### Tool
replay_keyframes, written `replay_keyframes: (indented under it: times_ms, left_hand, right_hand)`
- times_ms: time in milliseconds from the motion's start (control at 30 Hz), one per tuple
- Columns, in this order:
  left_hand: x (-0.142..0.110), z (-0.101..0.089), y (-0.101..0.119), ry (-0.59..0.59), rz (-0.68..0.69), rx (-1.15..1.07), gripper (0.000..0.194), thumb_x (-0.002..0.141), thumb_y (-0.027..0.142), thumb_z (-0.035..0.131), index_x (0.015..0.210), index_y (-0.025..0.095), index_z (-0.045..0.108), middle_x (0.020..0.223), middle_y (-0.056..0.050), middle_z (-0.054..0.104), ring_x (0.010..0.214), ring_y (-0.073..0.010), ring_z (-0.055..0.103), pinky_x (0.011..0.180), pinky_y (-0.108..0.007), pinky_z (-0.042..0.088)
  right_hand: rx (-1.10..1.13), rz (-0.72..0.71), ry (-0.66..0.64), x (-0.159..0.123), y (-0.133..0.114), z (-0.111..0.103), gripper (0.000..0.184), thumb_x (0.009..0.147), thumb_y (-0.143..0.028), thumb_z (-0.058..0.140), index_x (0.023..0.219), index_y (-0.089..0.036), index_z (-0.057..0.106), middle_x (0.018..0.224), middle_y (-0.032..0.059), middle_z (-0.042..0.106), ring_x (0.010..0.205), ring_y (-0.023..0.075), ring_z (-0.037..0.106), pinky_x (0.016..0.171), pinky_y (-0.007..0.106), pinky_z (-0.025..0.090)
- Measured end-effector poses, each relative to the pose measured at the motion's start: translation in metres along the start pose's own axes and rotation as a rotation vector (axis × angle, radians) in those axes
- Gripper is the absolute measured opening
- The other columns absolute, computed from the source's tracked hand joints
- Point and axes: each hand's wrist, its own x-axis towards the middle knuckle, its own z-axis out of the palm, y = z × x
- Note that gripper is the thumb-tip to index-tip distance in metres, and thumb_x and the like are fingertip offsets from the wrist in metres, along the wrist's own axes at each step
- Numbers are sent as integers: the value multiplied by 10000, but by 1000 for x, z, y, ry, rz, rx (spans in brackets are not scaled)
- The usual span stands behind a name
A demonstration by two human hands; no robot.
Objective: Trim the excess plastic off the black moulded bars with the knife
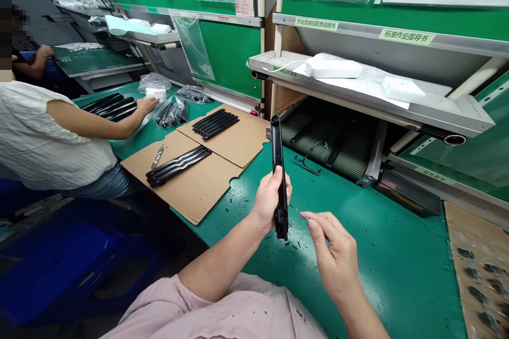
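My left hand (270,197) is wrapped round a long black plastic strip (277,153) and holds it upright over the green table (382,254). My right hand (332,251) hovers just right of the strip's lower end, fingers loosely apart, holding nothing I can see. Small black plastic shavings lie on the table under both hands.
Two brown cardboard sheets (199,185) to the left carry rows of black strips (177,164). A co-worker (47,132) on the left reaches toward bagged parts (170,111). A conveyor belt (330,148) runs under a grey shelf (358,87). More cardboard (477,265) lies at right.
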Motion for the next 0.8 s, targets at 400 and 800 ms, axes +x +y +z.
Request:
replay_keyframes:
  times_ms: [400, 800]
  left_hand:
    - [-3, 0, -1, -112, -10, 27, 445, 837, 582, 582, 686, 172, 503, 469, 55, 405, 369, -60, 340, 349, -178, 260]
    - [-4, -1, -13, -221, -232, 59, 470, 804, 602, 602, 647, 174, 487, 422, 58, 410, 322, -56, 324, 313, -172, 262]
  right_hand:
    - [-66, -126, 135, -12, 6, 4, 160, 863, -232, 679, 1015, -250, 722, 847, 40, 682, 771, 184, 626, 606, 319, 536]
    - [-174, -205, 124, 3, 1, -3, 84, 904, -216, 617, 930, -225, 697, 734, 11, 672, 587, 128, 570, 570, 267, 437]
